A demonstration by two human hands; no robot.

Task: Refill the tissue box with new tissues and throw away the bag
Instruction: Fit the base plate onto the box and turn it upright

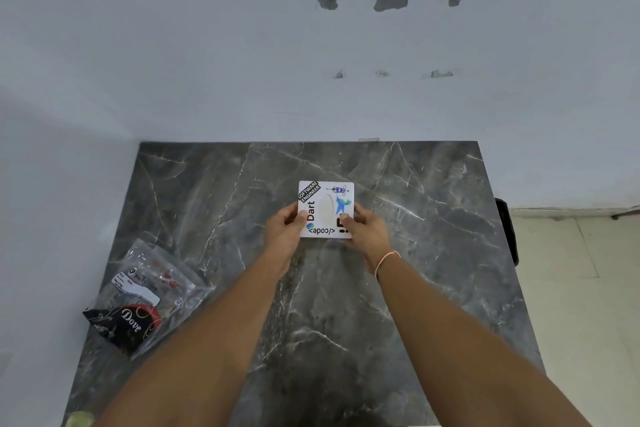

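A white square tissue box (326,198) covered with stickers and with an oval slot on top sits in the middle of the dark marble table (433,253). My left hand (284,229) grips its near left edge, thumb on the top. My right hand (365,230) grips the near right edge in the same way. A crumpled clear plastic bag (149,282) lies at the table's left edge, apart from both hands. Whether tissues fill the box I cannot tell.
A black and red "Dove" packet (128,324) lies on or in the near end of the clear bag. A white wall stands behind and to the left of the table. A dark object (507,229) hangs off the table's right edge, above a tiled floor (581,288).
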